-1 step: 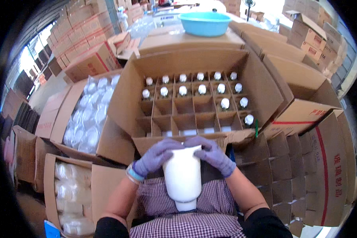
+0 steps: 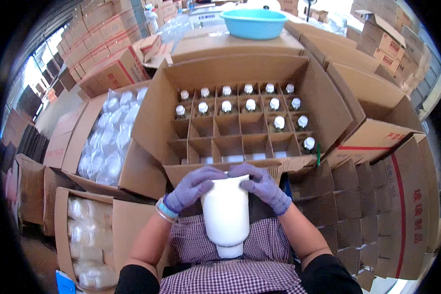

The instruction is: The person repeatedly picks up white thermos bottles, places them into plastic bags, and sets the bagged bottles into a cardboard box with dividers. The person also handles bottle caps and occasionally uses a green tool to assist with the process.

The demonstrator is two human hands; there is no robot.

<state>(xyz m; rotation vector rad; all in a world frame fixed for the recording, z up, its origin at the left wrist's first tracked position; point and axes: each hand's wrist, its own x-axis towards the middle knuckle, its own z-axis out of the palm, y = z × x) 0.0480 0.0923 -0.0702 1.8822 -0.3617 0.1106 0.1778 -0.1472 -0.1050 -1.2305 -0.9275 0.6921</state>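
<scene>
Both hands wear purple gloves and grip one white plastic bottle [image 2: 225,213], held upside down over my lap with its neck toward me. My left hand [image 2: 193,187] wraps the bottle's base from the left, my right hand [image 2: 264,186] from the right. Just beyond it stands an open cardboard carton [image 2: 240,68] with a cardboard divider grid [image 2: 215,142]. Several white-capped bottles [image 2: 250,104] fill the far cells and the right column; the near cells show no bottles.
Left of me are open cartons of clear-wrapped bottles [image 2: 110,142] and another one [image 2: 85,230] by my left knee. Stacked flat divider pieces [image 2: 353,206] lie at right. A blue basin [image 2: 255,23] sits on boxes behind. Stacked cartons [image 2: 103,34] ring the area.
Nothing has visibly changed; both hands still hold the inverted white bottle in the same place.
</scene>
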